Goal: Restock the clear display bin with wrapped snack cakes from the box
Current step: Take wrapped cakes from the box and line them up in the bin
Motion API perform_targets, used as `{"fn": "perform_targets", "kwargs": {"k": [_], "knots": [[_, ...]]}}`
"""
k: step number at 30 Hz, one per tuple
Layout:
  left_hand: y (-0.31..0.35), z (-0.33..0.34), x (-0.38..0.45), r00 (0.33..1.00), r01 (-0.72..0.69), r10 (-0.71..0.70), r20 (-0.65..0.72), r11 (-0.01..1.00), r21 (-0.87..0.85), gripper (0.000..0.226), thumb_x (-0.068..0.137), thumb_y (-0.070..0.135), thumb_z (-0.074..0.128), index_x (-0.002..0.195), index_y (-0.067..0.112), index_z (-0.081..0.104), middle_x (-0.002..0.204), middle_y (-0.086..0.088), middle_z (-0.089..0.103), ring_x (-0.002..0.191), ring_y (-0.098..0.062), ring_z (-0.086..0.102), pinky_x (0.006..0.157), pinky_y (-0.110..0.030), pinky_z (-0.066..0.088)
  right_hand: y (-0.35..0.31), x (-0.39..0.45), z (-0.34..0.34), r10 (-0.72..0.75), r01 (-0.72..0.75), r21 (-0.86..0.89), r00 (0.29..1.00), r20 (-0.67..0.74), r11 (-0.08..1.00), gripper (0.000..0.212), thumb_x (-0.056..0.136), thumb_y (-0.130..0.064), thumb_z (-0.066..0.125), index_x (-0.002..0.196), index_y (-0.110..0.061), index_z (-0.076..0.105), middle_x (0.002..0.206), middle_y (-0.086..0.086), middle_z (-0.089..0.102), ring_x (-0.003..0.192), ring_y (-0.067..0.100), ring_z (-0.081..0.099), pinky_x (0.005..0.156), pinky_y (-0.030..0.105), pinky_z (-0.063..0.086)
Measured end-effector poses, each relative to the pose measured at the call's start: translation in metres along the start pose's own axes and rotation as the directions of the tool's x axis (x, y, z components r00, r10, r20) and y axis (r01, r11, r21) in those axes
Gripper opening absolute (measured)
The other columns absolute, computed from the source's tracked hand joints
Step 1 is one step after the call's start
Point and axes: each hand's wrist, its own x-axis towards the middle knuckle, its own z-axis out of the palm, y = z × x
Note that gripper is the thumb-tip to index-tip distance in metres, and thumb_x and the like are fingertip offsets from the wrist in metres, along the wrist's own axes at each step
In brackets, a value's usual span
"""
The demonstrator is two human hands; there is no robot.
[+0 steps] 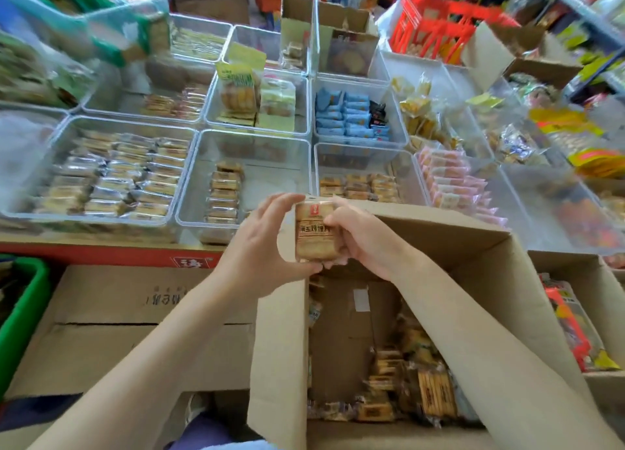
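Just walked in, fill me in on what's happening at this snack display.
A person is restocking. Both hands hold a small stack of wrapped snack cakes above the open cardboard box: the left hand grips it from the left side, the right hand from the right. More wrapped cakes lie in the bottom of the box. Just beyond the hands sits a clear bin with one short row of similar cakes along its left side and bare floor beside it. The stack has not reached the bin yet.

Both arms reach forward — left hand [257, 243] and right hand [363, 233] meet, fingers curled.
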Motion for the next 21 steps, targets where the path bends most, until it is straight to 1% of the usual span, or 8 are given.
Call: {"fn": "perform_targets", "kwargs": {"k": [3,7,10,13,16,18,19,21], "knots": [[-0.025,-0.018,0.018,0.985,-0.106,0.118,-0.124,0.990,0.097,0.081,0.069,0.040,0.086,0.137,0.016,0.048,0.135,-0.007,0.054,0.122,-0.023,0.052,0.102,-0.044,0.046,-0.013,0.021,0.015,0.014,-0.014,-0.027,1.000,-0.018,1.000,0.049,0.105,-0.047,0.037,0.131,-0.009,0.054,0.113,0.028,0.063,0.086,0.034,0.058,0.063,0.033,0.043],[-0.079,-0.033,0.039,0.924,-0.229,0.314,-0.216,0.910,0.346,0.076,0.068,0.038,0.085,0.129,0.014,0.045,0.128,-0.015,0.059,0.120,-0.028,0.048,0.104,-0.041,0.036,-0.026,0.067,0.039,0.200,-0.235,-0.218,0.965,-0.170,0.947,0.074,0.094,-0.079,0.024,0.120,-0.023,0.066,0.112,0.011,0.070,0.087,0.029,0.072,0.069,0.034,0.044],[-0.120,-0.042,0.046,0.897,-0.276,0.367,-0.247,0.900,0.338,0.083,0.060,0.031,0.094,0.125,0.012,0.046,0.128,-0.010,0.051,0.116,-0.028,0.047,0.101,-0.039,0.034,-0.040,0.100,0.055,0.275,-0.336,-0.253,0.929,-0.248,0.907,0.059,0.097,-0.071,0.036,0.113,-0.023,0.067,0.108,0.012,0.069,0.079,0.024,0.070,0.066,0.033,0.050],[-0.143,-0.048,0.056,0.881,-0.289,0.376,-0.286,0.908,0.303,0.083,0.063,0.032,0.089,0.129,0.012,0.044,0.130,-0.007,0.044,0.118,-0.027,0.047,0.103,-0.038,0.035,-0.049,0.132,0.072,0.286,-0.349,-0.262,0.925,-0.250,0.900,0.045,0.099,-0.064,0.041,0.112,-0.027,0.064,0.101,0.009,0.072,0.082,0.024,0.070,0.071,0.036,0.055],[-0.167,-0.055,0.073,0.927,-0.205,0.272,-0.258,0.945,0.256,0.094,0.067,0.041,0.087,0.142,0.011,0.037,0.141,-0.011,0.046,0.129,-0.029,0.047,0.111,-0.045,0.039,-0.053,0.167,0.082,0.221,-0.314,-0.269,0.920,-0.323,0.911,0.039,0.098,-0.061,0.046,0.111,-0.028,0.064,0.093,0.003,0.072,0.082,0.020,0.068,0.069,0.035,0.051],[-0.196,-0.061,0.081,0.989,-0.067,0.095,-0.113,0.970,0.236,0.115,0.067,0.057,0.084,0.155,0.010,0.026,0.157,-0.016,0.035,0.143,-0.034,0.037,0.118,-0.050,0.032,-0.052,0.193,0.080,0.180,-0.339,-0.339,0.888,-0.423,0.877,0.036,0.097,-0.058,0.051,0.109,-0.025,0.062,0.092,-0.004,0.068,0.084,0.017,0.063,0.069,0.031,0.047],[-0.215,-0.063,0.083,1.000,-0.009,0.012,-0.010,0.960,0.280,0.120,0.070,0.067,0.075,0.159,0.011,0.019,0.164,-0.017,0.024,0.150,-0.034,0.027,0.122,-0.049,0.024,-0.048,0.205,0.077,0.163,-0.366,-0.390,0.871,-0.464,0.845,0.033,0.096,-0.055,0.053,0.106,-0.025,0.059,0.094,-0.007,0.065,0.086,0.015,0.061,0.070,0.029,0.046],[-0.249,-0.064,0.078,0.979,0.058,-0.133,0.152,0.904,0.423,0.118,0.078,0.086,0.041,0.163,0.010,0.008,0.170,-0.015,0.003,0.157,-0.030,0.005,0.127,-0.046,0.008,-0.033,0.233,0.068,0.109,-0.412,-0.507,0.845,-0.523,0.757,0.031,0.091,-0.055,0.060,0.101,-0.025,0.057,0.103,-0.005,0.060,0.094,0.015,0.060,0.073,0.030,0.045]]}}
